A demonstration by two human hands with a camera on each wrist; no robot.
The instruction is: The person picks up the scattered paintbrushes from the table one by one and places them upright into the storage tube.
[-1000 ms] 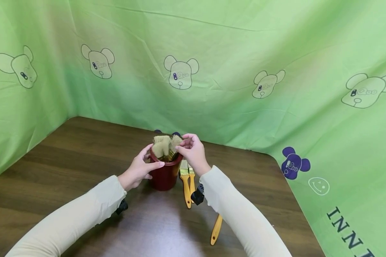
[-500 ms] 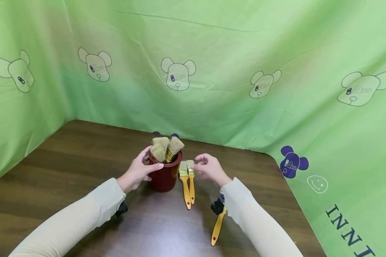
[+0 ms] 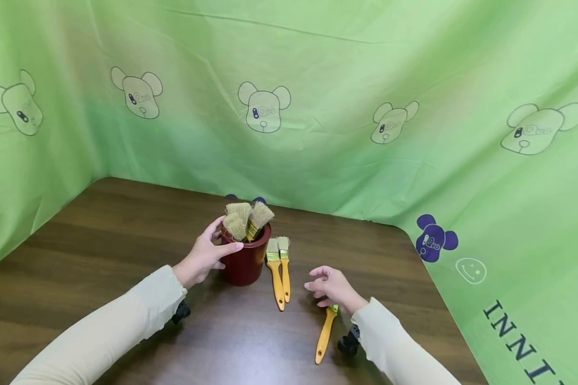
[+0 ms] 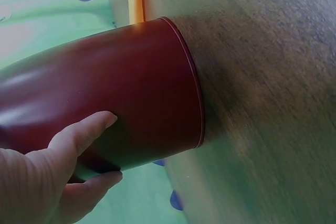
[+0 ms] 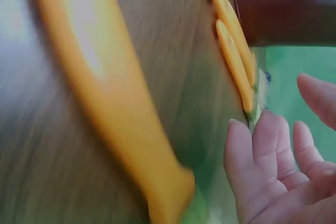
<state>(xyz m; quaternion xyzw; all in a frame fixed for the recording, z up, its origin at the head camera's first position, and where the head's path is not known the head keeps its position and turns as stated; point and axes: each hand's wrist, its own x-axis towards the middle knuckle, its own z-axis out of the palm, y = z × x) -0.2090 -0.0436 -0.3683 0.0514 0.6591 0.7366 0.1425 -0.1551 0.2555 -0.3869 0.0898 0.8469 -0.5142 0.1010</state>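
Note:
My left hand point(image 3: 203, 255) grips a dark red cup point(image 3: 243, 266) by its left side, thumb across the front near the rim. In the left wrist view, curled fingers point(image 4: 86, 129) lie against the cup's wall. Three paintbrushes point(image 3: 260, 218) stand bristles up in the cup; their handles are hidden inside. My right hand point(image 3: 334, 289) is over the table with its fingers loosely bent and nothing in them. Just below it lies a single paintbrush point(image 3: 325, 337) with a yellow handle, its bristle end hidden by the hand. That handle point(image 5: 105, 87) looms large in the right wrist view.
Two more yellow-handled paintbrushes point(image 3: 275, 275) lie side by side on the brown wooden table point(image 3: 139, 240), right of the cup. A green cloth point(image 3: 318, 160) printed with bear heads hangs behind the table and along both sides.
My right hand has left a brush in the cup and moved right and toward me, over the single brush. My left hand stays on the cup.

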